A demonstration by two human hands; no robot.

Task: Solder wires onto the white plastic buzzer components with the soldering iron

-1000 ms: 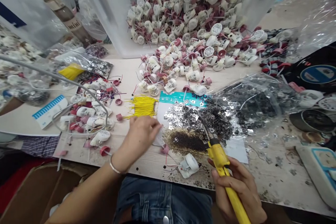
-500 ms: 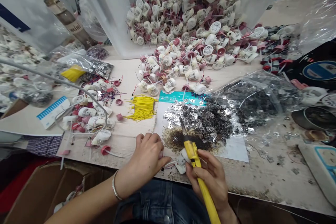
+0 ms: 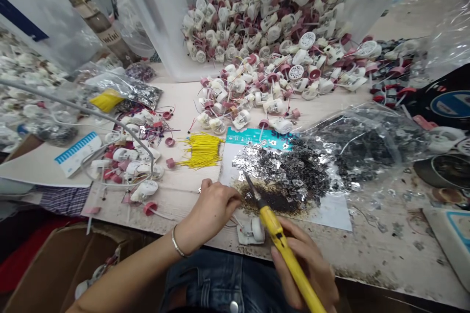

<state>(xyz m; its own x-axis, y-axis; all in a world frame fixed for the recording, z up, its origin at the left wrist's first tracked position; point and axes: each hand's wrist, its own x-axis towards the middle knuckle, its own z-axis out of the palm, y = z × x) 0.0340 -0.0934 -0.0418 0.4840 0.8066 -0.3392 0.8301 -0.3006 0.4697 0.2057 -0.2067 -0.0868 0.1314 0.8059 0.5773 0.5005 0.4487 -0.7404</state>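
My right hand [image 3: 312, 264] is wrapped around a yellow soldering iron [image 3: 284, 242], its dark tip pointing up and left over the brown-stained patch of the white paper [image 3: 334, 212]. My left hand [image 3: 213, 208] is closed with its fingertips pinched at the paper's left edge; what they hold, if anything, is too small to make out. Just below, between both hands, a white plastic motor part [image 3: 251, 231] with a round wheel lies at the table's front edge, touched by neither hand. Small shiny metal plates [image 3: 290, 168] are heaped on the paper beyond the iron's tip.
Yellow wires [image 3: 202, 150] lie in a bundle left of the paper. A large clear bin [image 3: 165, 58] spills white and pink parts at the back. A grey cable [image 3: 125, 129] arches over parts at left. A clear bag [image 3: 367, 142] of dark pieces sits right, near a round tin [image 3: 446, 171].
My right hand has let go of the white motor part and drawn down and right with the soldering iron. My left hand has shifted slightly up and right, off the part's wires.
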